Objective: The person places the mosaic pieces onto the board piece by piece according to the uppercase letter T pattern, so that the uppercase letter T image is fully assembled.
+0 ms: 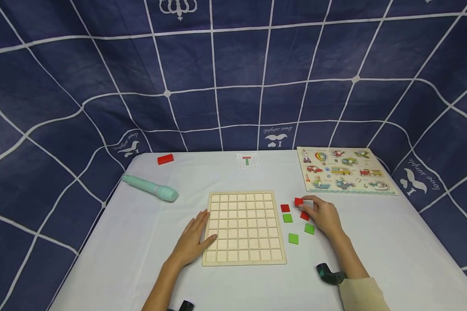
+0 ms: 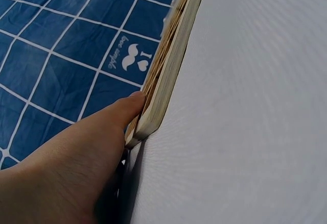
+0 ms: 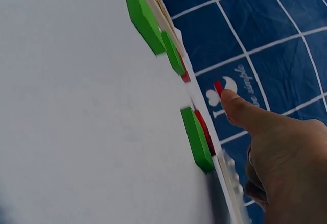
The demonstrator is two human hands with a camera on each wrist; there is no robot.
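Note:
My left hand point(image 1: 190, 242) rests along the left edge of a square wooden grid board point(image 1: 243, 228), its thumb over the near cells and fingers stretched up the side. The left wrist view has the thumb point(image 2: 115, 117) lying at the board's corner. Right of the board, my right hand point(image 1: 326, 218) pinches a red square tile point(image 1: 298, 201) between thumb and fingertips. That tile point(image 3: 218, 88) shows above the table in the right wrist view. Two red tiles, one of them point(image 1: 285, 208) near the board, and three green tiles, one at the front point(image 1: 293, 239), lie around this hand.
A small pattern card point(image 1: 247, 162) with a red and green T lies behind the board. At the back right is a wooden vehicle puzzle point(image 1: 346, 170). To the left are a mint-green microphone-shaped object point(image 1: 151, 188) and a red block point(image 1: 165, 159). Dark blue checked cloth point(image 1: 237, 103) hangs behind.

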